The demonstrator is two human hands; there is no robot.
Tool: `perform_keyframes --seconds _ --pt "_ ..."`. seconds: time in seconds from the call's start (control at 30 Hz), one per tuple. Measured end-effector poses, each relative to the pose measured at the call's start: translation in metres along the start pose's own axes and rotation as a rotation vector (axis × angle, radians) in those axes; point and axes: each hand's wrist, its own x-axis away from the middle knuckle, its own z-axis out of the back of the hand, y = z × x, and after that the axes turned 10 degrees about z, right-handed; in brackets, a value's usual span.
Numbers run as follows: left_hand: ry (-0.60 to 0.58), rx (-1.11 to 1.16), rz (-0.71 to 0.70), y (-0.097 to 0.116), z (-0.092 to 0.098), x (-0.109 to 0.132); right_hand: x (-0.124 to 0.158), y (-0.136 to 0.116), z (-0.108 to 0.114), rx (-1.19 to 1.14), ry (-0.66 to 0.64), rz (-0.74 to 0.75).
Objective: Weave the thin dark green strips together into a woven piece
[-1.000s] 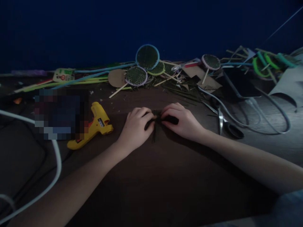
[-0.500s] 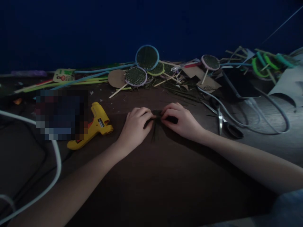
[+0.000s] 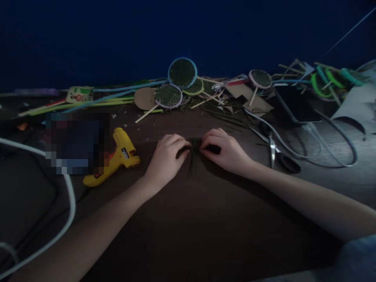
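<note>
Dark green, thin leaf-like strips lie on the dark table between my two hands, their loose ends pointing toward me. My left hand pinches the strips from the left, thumb and fingers curled round a small gap. From the right, my right hand grips them in a similar pinch. The fingertips are close together, with the strips crossing between them. How the strips are joined or woven there is too dark to make out.
A yellow glue gun lies left beside a blurred-out patch. Black-handled scissors and a phone with cables are at right. Round woven paddles, sticks and cardboard scraps line the back. A white cable curves along the left.
The left fingertips have shifted slightly against the strips, and a small gap now shows between the hands. The right hand has hardly moved.
</note>
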Motion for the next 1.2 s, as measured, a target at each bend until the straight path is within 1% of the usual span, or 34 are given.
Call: perform_keyframes --seconds 0.13,0.3,0.87,1.2 --pt "0.004 -0.003 -0.008 -0.0006 -0.0011 -0.0001 0.0003 0.0000 0.0000 -0.006 -0.003 0.002" --pt "-0.002 0.001 -0.003 -0.0007 -0.0009 -0.0002 0.0007 0.0006 -0.0006 -0.024 -0.002 0.040" --pt "0.009 -0.008 -0.024 -0.0019 -0.0016 0.0003 0.0010 0.0005 -0.0008 -0.008 0.021 0.022" --pt "0.006 -0.019 -0.031 -0.0020 -0.0017 0.0001 0.0047 0.0033 -0.0052 0.143 0.007 0.151"
